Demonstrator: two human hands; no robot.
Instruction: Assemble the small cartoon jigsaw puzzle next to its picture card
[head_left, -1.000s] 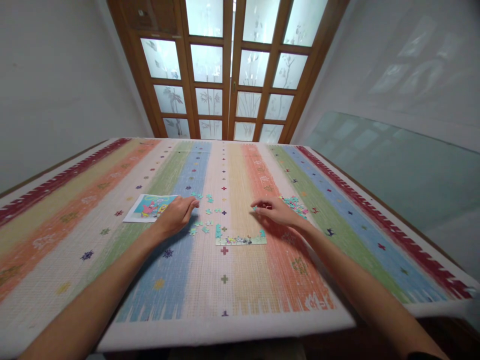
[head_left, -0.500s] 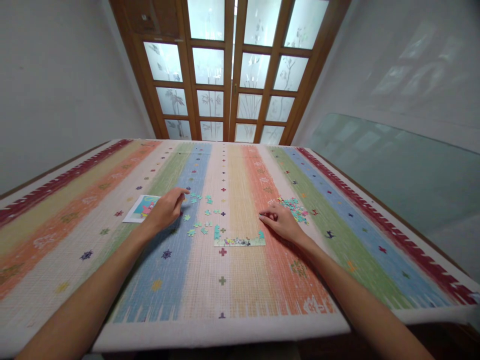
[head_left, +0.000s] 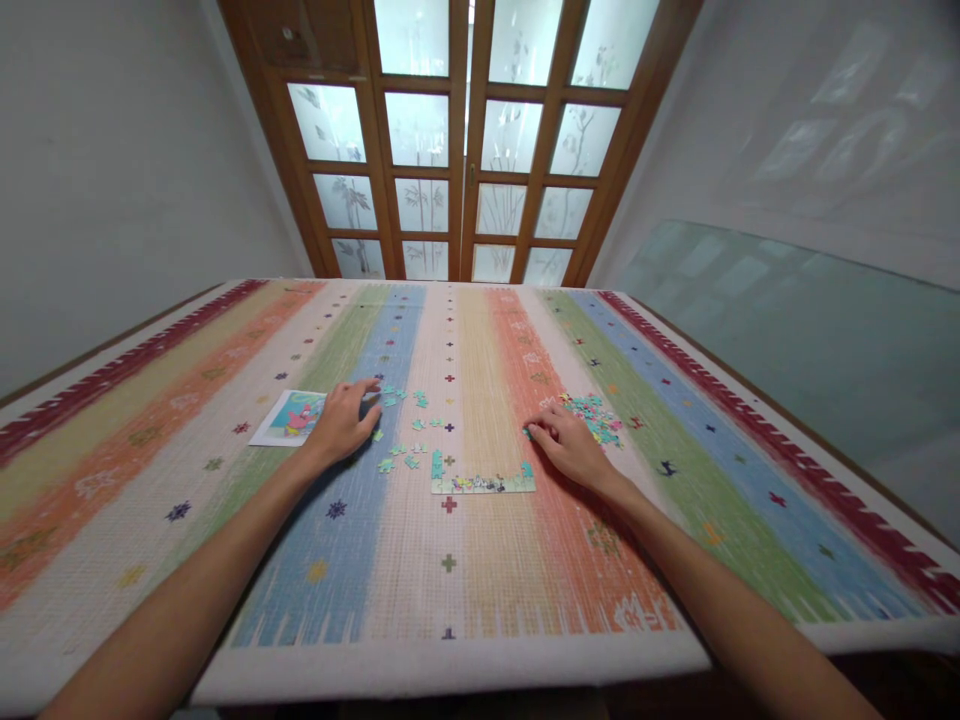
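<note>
My left hand (head_left: 343,420) lies palm down on the striped cloth (head_left: 480,560), fingers stretched toward a scatter of loose teal puzzle pieces (head_left: 401,430). It partly covers the right edge of a cartoon reference picture (head_left: 289,417). My right hand (head_left: 568,443) rests with curled fingers on the cloth, fingertips at a small teal piece, just left of a heap of puzzle pieces (head_left: 594,416). Between the hands sits a joined strip of puzzle border (head_left: 482,481), with short upright ends at both sides.
The cloth-covered table runs to a wooden door with frosted glass panes (head_left: 457,150) at the back. White walls stand on both sides, and a glass sheet (head_left: 787,330) leans on the right wall.
My right hand has dropped from a raised pinch onto the cloth beside the heap. My left hand has shifted left and forward, flattening near the loose pieces.
</note>
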